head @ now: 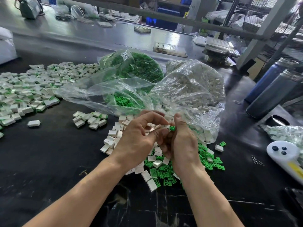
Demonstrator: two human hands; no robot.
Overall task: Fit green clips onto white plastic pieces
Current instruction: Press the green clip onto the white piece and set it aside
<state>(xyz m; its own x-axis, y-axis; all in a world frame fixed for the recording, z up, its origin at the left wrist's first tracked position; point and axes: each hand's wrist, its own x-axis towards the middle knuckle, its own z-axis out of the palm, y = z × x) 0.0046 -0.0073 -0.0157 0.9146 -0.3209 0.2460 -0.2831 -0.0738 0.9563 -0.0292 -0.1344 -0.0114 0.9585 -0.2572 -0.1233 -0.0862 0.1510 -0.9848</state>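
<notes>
Hands meet over the loose heap of small white rectangular plastic pieces and flat green plastic clips on the black worktop, just in front of the clear plastic bag of white pieces, the landmark for everything else. The left hand has its fingers curled, pinching one white plastic piece at the fingertips. The right hand pinches a single green clip between thumb and forefinger, its tip touching the end of that piece; how deep it sits I cannot tell.

To seat it well, the clip should probably be squared to the piece's open end, then pushed straight in with the right thumb while the left fingers brace the far end, avoiding a tilt that could jam one prong.

Left of the bag sits a second clear bag of green clips. Farther left spreads a broad pile of finished white pieces with green showing, with a smaller finished cluster nearer the bag.
</notes>
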